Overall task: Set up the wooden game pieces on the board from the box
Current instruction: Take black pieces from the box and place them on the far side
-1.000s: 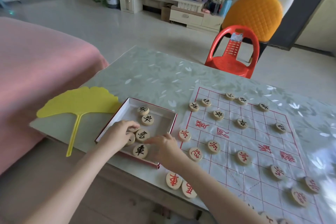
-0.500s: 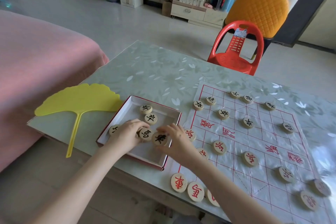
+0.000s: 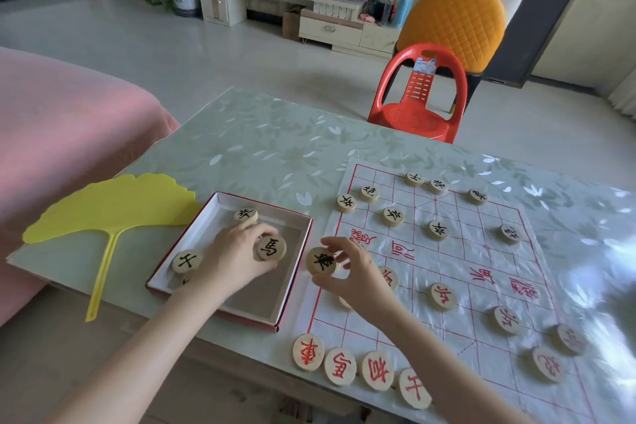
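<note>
Transfer from box to board was the step in hand, as we judged it. Our right hand (image 3: 347,274) had its fingers (image 3: 339,244) pinched round a black chariot piece (image 3: 320,262). It was tipped on edge just right of the box (image 3: 265,207), over the left margin of the board (image 3: 447,262).

Our left hand (image 3: 234,253) sat inside the box at centre left of the frame, thumb and fingers curled round a black horse piece (image 3: 272,249). Two more pieces lay flat in the box, one near its upper wall (image 3: 246,215) and one at its left (image 3: 187,261). A third seemed to peek out under the wrist, though we could not be sure.

Black pieces (image 3: 392,216) stood across the upper half of the board, with gaps in the far row. Red pieces (image 3: 308,352) lined the lower edge on the desk (image 3: 261,148).

Next, we reckoned, the chariot wanted carrying up to a free corner of the far row and laying flat on a crossing, without nudging its neighbours. The horse had then to be lifted over the box wall. The sheet looked thin and glossy, so a gentle set-down seemed wise.
</note>
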`<action>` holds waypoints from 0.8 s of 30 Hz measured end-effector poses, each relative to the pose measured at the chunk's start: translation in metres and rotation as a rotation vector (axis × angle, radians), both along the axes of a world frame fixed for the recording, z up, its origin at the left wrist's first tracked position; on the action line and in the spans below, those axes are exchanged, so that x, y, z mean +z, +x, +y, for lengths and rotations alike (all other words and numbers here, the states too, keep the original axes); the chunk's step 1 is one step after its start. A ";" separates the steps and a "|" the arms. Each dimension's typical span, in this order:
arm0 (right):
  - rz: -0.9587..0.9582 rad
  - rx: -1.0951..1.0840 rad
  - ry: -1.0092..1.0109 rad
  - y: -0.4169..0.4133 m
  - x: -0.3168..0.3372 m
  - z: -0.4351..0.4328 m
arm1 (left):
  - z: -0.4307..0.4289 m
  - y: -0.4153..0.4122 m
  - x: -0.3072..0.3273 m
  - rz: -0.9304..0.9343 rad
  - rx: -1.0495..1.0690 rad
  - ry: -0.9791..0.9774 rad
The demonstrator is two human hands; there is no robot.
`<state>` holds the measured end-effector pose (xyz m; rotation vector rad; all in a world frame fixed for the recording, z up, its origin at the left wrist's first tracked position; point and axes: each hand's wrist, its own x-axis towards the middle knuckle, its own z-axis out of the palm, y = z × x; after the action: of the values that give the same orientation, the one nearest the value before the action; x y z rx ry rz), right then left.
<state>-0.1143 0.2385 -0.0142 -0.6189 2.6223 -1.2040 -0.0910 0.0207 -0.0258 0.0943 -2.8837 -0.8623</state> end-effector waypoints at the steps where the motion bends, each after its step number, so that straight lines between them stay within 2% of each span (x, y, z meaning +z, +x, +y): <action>1: 0.000 -0.020 -0.006 -0.002 0.001 0.007 | 0.009 -0.002 0.007 0.019 -0.006 0.052; 6: -0.012 -0.119 -0.058 -0.012 0.010 0.051 | 0.062 -0.022 0.028 0.060 -0.075 0.129; 12: -0.009 -0.216 -0.094 -0.026 0.013 0.118 | 0.129 -0.047 0.036 0.024 -0.151 0.088; 18: -0.025 -0.308 -0.136 -0.046 0.008 0.191 | 0.199 -0.080 0.035 0.003 -0.229 0.129; 24: 0.032 -0.466 -0.152 -0.096 -0.005 0.285 | 0.285 -0.134 0.031 -0.025 -0.253 0.125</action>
<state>-0.2103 0.5234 -0.0191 -0.0382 2.8117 -1.5358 -0.2253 0.3060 0.0051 -0.2549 -2.9038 -1.0903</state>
